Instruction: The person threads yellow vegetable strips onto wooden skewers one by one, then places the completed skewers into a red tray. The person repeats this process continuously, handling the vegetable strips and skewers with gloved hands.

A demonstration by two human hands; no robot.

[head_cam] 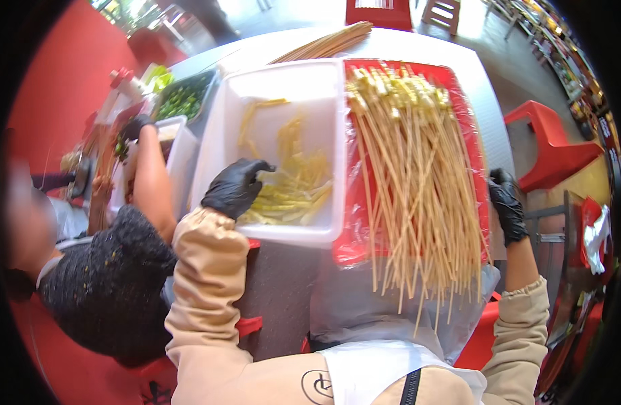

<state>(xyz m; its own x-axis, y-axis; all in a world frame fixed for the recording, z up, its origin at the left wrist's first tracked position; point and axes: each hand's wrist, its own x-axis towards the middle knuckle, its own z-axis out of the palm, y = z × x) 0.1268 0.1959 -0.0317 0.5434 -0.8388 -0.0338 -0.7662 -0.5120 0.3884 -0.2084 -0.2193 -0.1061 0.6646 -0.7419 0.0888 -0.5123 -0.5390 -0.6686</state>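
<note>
My left hand, in a black glove, hangs over the near left part of a white plastic tub; its thumb and fingers curl towards each other, and whether they hold anything is not clear. Yellow-green food strips lie in the tub. To its right, a red tray lined with clear film bears many bamboo skewers, with pale yellow pieces on their far ends. Beyond the tray's right edge is my right hand, also black-gloved, with fingers bent; its grip is partly hidden.
A bundle of bare skewers lies on the white table behind the tub. On the left, a co-worker's gloved hand is over a white container, near a bin of chopped greens. A red stool stands right.
</note>
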